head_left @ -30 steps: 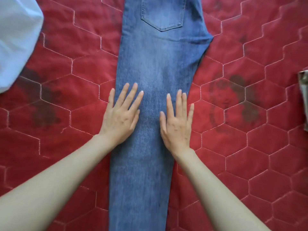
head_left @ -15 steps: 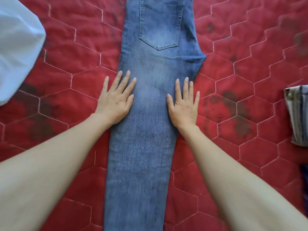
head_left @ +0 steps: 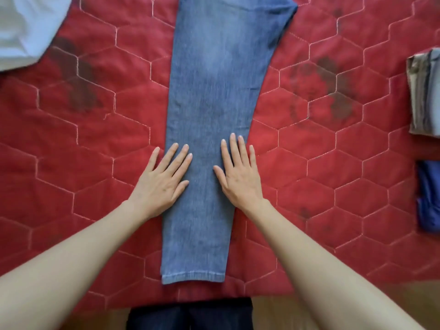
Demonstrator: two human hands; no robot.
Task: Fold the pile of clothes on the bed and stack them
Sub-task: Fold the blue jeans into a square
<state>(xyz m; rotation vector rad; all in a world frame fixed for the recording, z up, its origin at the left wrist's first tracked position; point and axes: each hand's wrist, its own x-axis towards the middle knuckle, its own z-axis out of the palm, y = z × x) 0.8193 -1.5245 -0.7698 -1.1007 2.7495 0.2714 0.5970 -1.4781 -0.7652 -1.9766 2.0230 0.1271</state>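
Jeans (head_left: 209,96) lie lengthwise on the red quilt (head_left: 333,175). The left hand (head_left: 162,184) and right hand (head_left: 240,175) press flat on them, fingers straight and slightly spread, gripping nothing.

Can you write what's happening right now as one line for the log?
step: smoothing | item: jeans flat on red quilt | left hand: flat on jeans | right hand: flat on jeans | folded clothes: right edge

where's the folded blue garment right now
In the head view, the folded blue garment lies at the far right edge on the red quilted bedspread, just below the folded grey-and-tan striped cloth.
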